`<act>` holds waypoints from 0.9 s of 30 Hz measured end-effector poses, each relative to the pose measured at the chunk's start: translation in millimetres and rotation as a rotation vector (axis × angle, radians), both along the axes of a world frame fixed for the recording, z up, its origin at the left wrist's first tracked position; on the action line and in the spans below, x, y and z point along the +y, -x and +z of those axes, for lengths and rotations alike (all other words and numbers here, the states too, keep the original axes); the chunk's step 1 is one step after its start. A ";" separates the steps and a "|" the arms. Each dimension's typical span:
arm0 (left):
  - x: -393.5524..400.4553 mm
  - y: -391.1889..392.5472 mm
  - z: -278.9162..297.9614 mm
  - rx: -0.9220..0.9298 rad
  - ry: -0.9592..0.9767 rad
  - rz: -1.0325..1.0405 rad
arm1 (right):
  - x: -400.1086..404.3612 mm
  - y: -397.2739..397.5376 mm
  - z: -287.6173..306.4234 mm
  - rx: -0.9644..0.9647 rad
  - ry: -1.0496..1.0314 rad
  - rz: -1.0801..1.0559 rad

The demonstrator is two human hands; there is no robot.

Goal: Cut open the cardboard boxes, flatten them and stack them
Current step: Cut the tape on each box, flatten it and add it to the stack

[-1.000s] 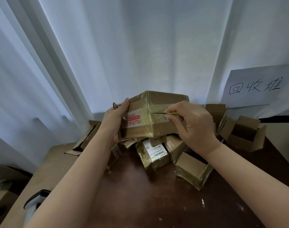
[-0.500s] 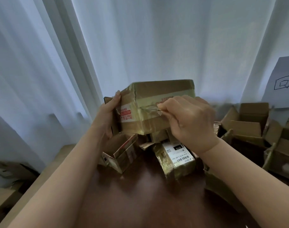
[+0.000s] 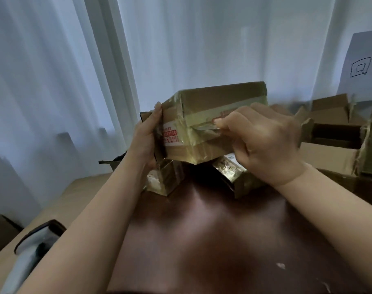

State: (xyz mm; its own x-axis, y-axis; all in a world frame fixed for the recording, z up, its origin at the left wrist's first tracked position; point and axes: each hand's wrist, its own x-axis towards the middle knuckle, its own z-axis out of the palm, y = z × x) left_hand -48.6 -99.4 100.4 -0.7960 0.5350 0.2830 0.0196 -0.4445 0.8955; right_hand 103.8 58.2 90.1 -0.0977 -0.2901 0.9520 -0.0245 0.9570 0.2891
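Observation:
A taped brown cardboard box (image 3: pixel 221 100) with a red-printed label is held up above the dark wooden table (image 3: pixel 212 240). My left hand (image 3: pixel 148 134) grips its left end, fingers up along the side. My right hand (image 3: pixel 263 139) pinches a thin blade (image 3: pixel 204 129) that lies in the tape seam on the box's near face, close to the left corner. Under the held box lie two small taped boxes, one at the left (image 3: pixel 164 181) and one at the right (image 3: pixel 233 170).
Several opened cardboard boxes (image 3: pixel 329 134) stand at the right rear of the table. A paper sign (image 3: pixel 363 64) hangs on the white curtain. A light side surface (image 3: pixel 53 215) at the left carries a dark-and-white device (image 3: pixel 36 238). Another carton (image 3: pixel 0 230) sits low at far left.
The blade has travelled left along the tape seam toward the box's corner. The box sits a little lower and nearer in view, and the view has shifted.

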 end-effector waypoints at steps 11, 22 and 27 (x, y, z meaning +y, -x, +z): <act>-89.6 -41.8 -0.7 0.060 -0.052 -0.036 | -64.8 -50.1 4.0 -0.035 -0.035 -0.130; -120.8 -48.3 -15.6 0.021 -0.047 -0.090 | -52.8 -69.1 -14.3 -0.079 0.012 -0.225; -123.6 -43.1 -30.6 -0.046 -0.041 -0.059 | -37.9 -77.1 -28.6 -0.115 0.092 -0.191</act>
